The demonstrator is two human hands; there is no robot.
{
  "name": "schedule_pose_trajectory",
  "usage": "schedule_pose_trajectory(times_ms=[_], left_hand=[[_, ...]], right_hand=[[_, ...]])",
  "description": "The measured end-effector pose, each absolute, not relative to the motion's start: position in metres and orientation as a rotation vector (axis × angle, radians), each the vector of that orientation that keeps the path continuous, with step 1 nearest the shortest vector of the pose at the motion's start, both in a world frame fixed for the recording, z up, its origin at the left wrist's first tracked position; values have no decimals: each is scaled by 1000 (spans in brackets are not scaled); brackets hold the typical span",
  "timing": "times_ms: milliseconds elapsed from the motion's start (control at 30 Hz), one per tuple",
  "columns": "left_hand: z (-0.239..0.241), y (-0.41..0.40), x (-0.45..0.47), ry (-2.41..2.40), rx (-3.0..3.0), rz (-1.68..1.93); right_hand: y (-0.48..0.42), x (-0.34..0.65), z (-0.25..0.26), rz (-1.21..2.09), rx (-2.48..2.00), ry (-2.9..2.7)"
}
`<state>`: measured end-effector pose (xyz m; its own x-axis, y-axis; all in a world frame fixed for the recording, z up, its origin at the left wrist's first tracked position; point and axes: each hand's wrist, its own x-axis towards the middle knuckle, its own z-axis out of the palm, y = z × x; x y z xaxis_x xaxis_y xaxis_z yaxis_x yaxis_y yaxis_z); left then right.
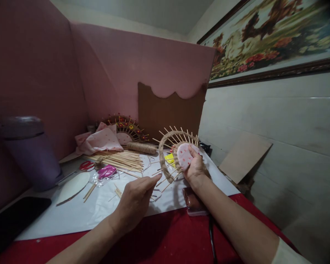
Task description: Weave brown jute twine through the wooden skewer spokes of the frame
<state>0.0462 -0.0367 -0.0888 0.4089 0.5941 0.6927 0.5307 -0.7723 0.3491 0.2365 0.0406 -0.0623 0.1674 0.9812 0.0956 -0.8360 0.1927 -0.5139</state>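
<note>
My right hand [196,168] grips a fan-shaped craft piece [162,157] by its fabric-covered centre, the thumb lying on the pink floral cloth [184,157]. Thin wooden sticks spread outward from this centre, and a band of brown twine is woven through them in an arc. Just left of the piece's lower end is my left hand [137,196], its index finger stretched toward the stick ends. Nothing shows in that hand; its other fingers are partly hidden. Whether the fingertip touches a stick, I cannot tell.
Loose wooden sticks [123,160], a twine roll [141,147], floral cloth [101,139] and a decorated fan piece [126,126] lie at the back. Red-handled scissors [86,166], a purple packet [106,171], a tumbler [30,154] and a black phone-like slab [19,220] are on the left.
</note>
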Motion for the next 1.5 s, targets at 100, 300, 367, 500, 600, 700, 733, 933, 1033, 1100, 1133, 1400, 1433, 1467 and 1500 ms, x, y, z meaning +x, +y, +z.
schedule_pose_trajectory(times_ms=[100, 300, 367, 500, 600, 700, 733, 933, 1033, 1100, 1133, 1400, 1433, 1467, 1500], left_hand=[[-92, -35, 45, 1029, 2588, 1262], [-94, -34, 46, 1043, 2594, 1232], [-94, -34, 48, 1059, 2536, 1229], [-97, -35, 51, 1061, 2443, 1177], [-97, -38, 53, 1025, 2387, 1163], [-95, -41, 55, 997, 2356, 1187], [-95, -42, 55, 1000, 2361, 1193], [-94, -45, 55, 1039, 2392, 1214], [-93, -46, 54, 1032, 2388, 1206], [-92, -47, 54, 1038, 2382, 1199], [-92, -47, 54, 1039, 2375, 1199], [-91, -56, 60, 927, 2460, 1117], [-91, -58, 61, 924, 2465, 1102], [-91, -59, 62, 940, 2461, 1093], [-91, -60, 63, 976, 2446, 1096]], right_hand=[[42, 237, -64, 1344, -387, -475], [38, 235, -63, 1364, -419, -479], [38, 236, -64, 1358, -434, -479], [43, 237, -67, 1332, -417, -443], [45, 237, -67, 1317, -416, -433], [45, 239, -66, 1297, -409, -430], [45, 239, -66, 1294, -409, -434], [49, 244, -68, 1232, -419, -475], [50, 244, -68, 1223, -401, -508], [49, 243, -67, 1201, -405, -515], [47, 242, -66, 1187, -414, -509], [37, 230, -59, 1175, -410, -435], [36, 230, -58, 1180, -411, -434], [35, 229, -58, 1185, -415, -433], [35, 229, -57, 1183, -420, -427]])
